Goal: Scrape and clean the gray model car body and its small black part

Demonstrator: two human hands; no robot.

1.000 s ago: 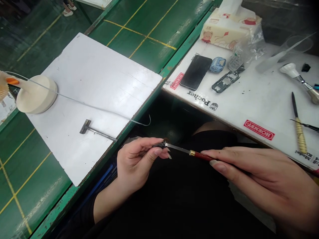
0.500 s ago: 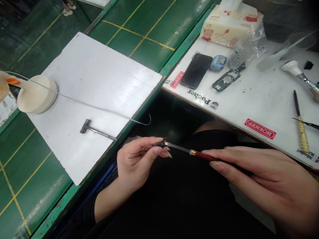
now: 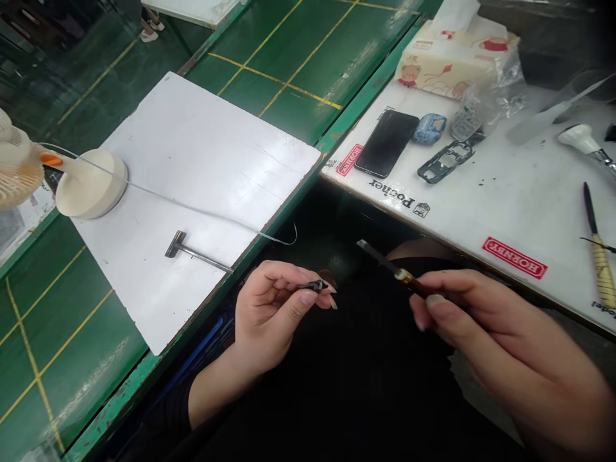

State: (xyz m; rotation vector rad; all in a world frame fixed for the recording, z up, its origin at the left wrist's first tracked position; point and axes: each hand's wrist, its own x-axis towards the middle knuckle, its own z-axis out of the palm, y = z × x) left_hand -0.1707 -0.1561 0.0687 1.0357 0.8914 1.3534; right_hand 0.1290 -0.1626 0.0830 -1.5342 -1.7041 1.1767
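Observation:
My left hand (image 3: 272,308) is closed in a pinch on a small dark part (image 3: 314,285), held over my lap between the two benches. My right hand (image 3: 486,333) grips a thin tool with a red handle, a brass collar and a flat metal blade (image 3: 385,262). The blade tip points up and to the left, a short way above and to the right of the small part, not touching it.
On the white board (image 3: 202,160) at the left lie a metal T-shaped tool (image 3: 195,251), a thin wire (image 3: 192,208) and a cream fan base (image 3: 91,183). On the right table (image 3: 505,199) are a phone (image 3: 387,142), a dark frame part (image 3: 447,160), a tissue pack (image 3: 455,58) and a yellow-handled tool (image 3: 599,256).
My right hand has pulled the blade off the small part and lifted its tip up and to the right. My left hand keeps its pinch; the view has shifted slightly.

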